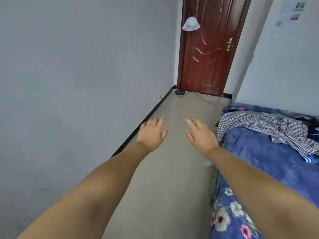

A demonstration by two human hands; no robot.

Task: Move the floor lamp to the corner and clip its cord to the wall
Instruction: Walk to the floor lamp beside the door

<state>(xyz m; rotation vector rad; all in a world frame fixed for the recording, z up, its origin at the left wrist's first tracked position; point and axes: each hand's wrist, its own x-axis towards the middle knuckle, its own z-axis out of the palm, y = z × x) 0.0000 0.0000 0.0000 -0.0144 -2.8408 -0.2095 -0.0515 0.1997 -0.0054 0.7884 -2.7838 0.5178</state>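
The floor lamp [183, 54] stands at the far end of the room, in front of the left side of a brown door. It has a thin black pole, a round black base [180, 92] and a white bell shade [191, 23]. Its dark cord [183, 96] lies on the floor just right of the base. Both my arms reach forward over the floor, palms down. My left hand [151, 131] and my right hand [200, 133] are empty with fingers apart, far short of the lamp.
A grey wall [86, 75] with a black skirting board [146, 118] runs along the left. A bed with a blue floral cover [259, 161] and a checked shirt [269, 125] fills the right. A light cable [209, 101] curls on the tiled floor near the door [212, 49].
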